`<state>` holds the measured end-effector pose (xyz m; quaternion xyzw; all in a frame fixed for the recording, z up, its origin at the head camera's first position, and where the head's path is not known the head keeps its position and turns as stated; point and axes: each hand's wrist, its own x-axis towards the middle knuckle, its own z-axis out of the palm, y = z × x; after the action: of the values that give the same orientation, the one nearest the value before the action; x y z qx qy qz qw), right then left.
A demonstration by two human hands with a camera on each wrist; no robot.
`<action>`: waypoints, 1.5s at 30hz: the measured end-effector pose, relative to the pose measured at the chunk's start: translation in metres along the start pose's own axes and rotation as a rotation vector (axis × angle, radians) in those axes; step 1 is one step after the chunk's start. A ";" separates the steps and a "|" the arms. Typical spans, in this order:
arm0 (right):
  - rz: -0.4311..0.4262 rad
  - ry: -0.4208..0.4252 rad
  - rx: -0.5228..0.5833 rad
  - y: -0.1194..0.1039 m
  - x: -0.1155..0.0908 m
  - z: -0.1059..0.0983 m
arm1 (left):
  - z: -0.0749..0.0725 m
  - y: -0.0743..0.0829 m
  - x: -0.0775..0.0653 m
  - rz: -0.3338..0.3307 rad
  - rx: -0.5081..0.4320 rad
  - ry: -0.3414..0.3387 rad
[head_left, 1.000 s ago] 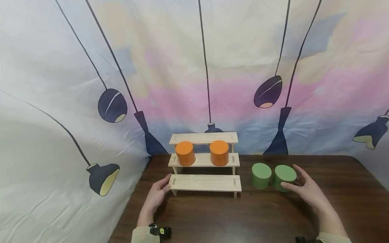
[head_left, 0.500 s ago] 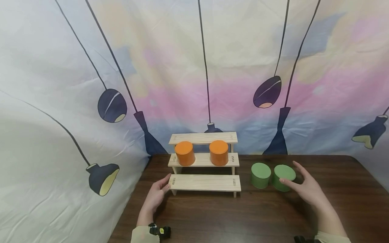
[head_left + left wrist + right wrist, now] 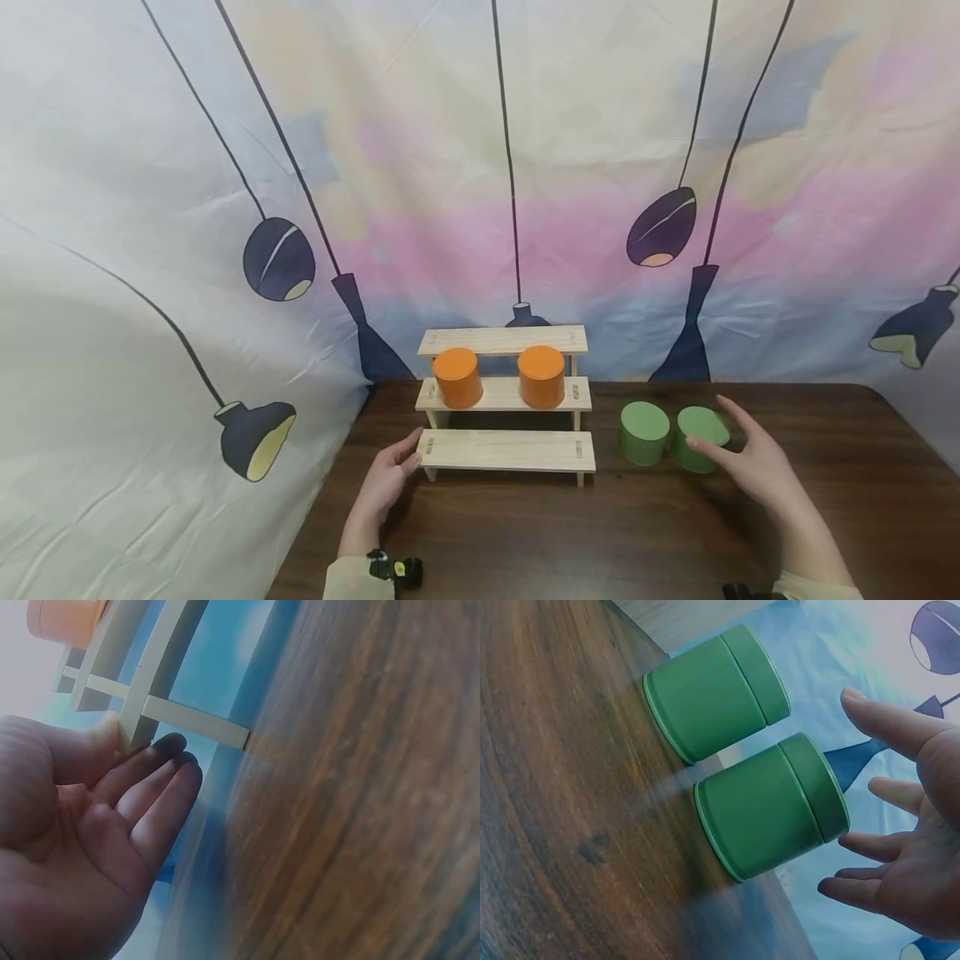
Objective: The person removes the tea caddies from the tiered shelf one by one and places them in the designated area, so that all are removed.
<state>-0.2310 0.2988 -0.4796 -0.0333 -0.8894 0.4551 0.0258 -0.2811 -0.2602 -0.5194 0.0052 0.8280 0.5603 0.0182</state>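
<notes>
A three-step wooden display stand [image 3: 507,451] stands on the table. My left hand [image 3: 388,479] is at the left end of its lowest step; in the left wrist view the thumb [image 3: 101,746] lies against the board's end, the other fingers extended beside it. Two orange lidded tins, one on the left [image 3: 458,379] and one on the right [image 3: 542,377], sit on the middle step. Two green lidded tins, the nearer-to-stand one [image 3: 644,433] and the right one [image 3: 699,454], stand on the table. My right hand [image 3: 761,467] is spread beside the right green tin, holding nothing.
The dark wood table [image 3: 525,542] ends at a fabric backdrop [image 3: 585,167] printed with hanging lamps, close behind the stand. The same cloth runs along the left side.
My right hand has loosened from the right green tin and drawn slightly back and up, thumb and fingers apart. The left hand, stand and tins have stayed in place.
</notes>
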 end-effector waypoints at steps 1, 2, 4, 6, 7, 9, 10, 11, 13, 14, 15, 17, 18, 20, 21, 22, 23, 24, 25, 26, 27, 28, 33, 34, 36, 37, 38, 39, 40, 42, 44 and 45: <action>-0.007 0.006 -0.007 -0.001 0.000 0.000 | 0.000 0.000 0.000 -0.002 0.000 0.001; -0.013 0.011 -0.010 -0.003 0.000 0.000 | -0.001 0.000 0.001 -0.001 0.001 0.001; -0.027 0.023 -0.017 -0.006 0.000 0.001 | -0.001 0.000 0.001 0.001 0.003 0.003; -0.036 0.031 -0.025 -0.009 0.001 0.001 | -0.002 0.001 0.002 0.000 0.001 0.004; -0.038 0.034 -0.029 -0.011 0.001 0.001 | -0.003 0.002 0.002 -0.001 -0.003 0.004; -0.041 0.044 -0.037 -0.013 0.001 0.001 | -0.004 0.004 0.004 -0.001 0.003 -0.003; -0.037 0.049 -0.038 -0.014 0.000 0.002 | -0.004 0.005 0.004 -0.003 0.006 -0.007; -0.036 0.059 -0.034 -0.016 0.000 0.002 | -0.005 0.006 0.005 -0.010 0.008 -0.009; -0.033 0.086 -0.029 -0.018 -0.001 0.002 | -0.006 0.008 0.007 -0.006 0.037 -0.010; -0.031 0.099 -0.023 -0.019 -0.001 0.001 | -0.007 0.009 0.007 -0.009 0.053 -0.012; -0.029 0.114 -0.019 -0.021 -0.001 0.002 | -0.007 0.010 0.008 -0.015 0.063 -0.007; -0.039 0.143 -0.009 -0.024 -0.003 0.003 | -0.010 0.011 0.008 -0.011 0.097 0.003; -0.044 0.152 -0.005 -0.026 -0.004 0.005 | -0.011 0.012 0.009 -0.003 0.115 0.008; -0.066 0.197 0.013 -0.032 -0.007 0.011 | -0.015 0.013 0.008 0.003 0.120 0.024; -0.085 0.233 0.023 -0.034 -0.009 0.015 | -0.016 0.013 0.007 0.012 0.122 0.033; -0.109 0.274 0.039 -0.036 -0.011 0.021 | -0.018 0.013 0.006 0.023 0.127 0.037; -0.142 0.317 0.055 -0.039 -0.013 0.028 | -0.019 0.012 0.005 0.028 0.127 0.042; -0.180 0.354 0.069 -0.041 -0.015 0.036 | -0.021 0.012 0.004 0.041 0.135 0.046; -0.222 0.384 0.077 -0.043 -0.018 0.044 | -0.022 0.012 0.002 0.044 0.140 0.051; -0.268 0.402 0.082 -0.045 -0.020 0.053 | -0.023 0.011 0.001 0.054 0.153 0.051; -0.319 0.407 0.080 -0.046 -0.023 0.061 | -0.024 0.011 0.000 0.062 0.166 0.055; -0.369 0.402 0.074 -0.048 -0.025 0.069 | -0.025 0.011 -0.001 0.071 0.179 0.058; -0.554 0.322 0.022 -0.052 -0.035 0.102 | -0.028 0.016 0.003 0.101 0.207 0.080; -0.575 0.305 0.023 -0.052 -0.035 0.107 | -0.028 0.018 0.005 0.108 0.211 0.085; -0.601 0.263 0.033 -0.054 -0.034 0.116 | -0.028 0.024 0.009 0.125 0.222 0.090; -0.605 0.239 0.042 -0.054 -0.034 0.120 | -0.028 0.027 0.012 0.138 0.231 0.096; -0.603 0.214 0.051 -0.055 -0.033 0.123 | -0.028 0.030 0.015 0.149 0.239 0.101; -0.598 0.192 0.059 -0.057 -0.031 0.126 | -0.028 0.034 0.018 0.162 0.244 0.105; -0.592 0.172 0.063 -0.058 -0.030 0.129 | -0.028 0.037 0.021 0.172 0.243 0.107; -0.578 0.136 0.079 -0.062 -0.026 0.133 | -0.029 0.044 0.029 0.185 0.234 0.099; -0.572 0.112 0.101 -0.069 -0.021 0.137 | -0.029 0.052 0.036 0.179 0.220 0.071; -0.574 0.106 0.113 -0.073 -0.018 0.138 | -0.029 0.056 0.040 0.175 0.210 0.052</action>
<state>-0.2263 0.1438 -0.5013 0.1973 -0.8333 0.4755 0.2014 -0.3227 -0.2650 -0.4577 0.0648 0.8788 0.4699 -0.0526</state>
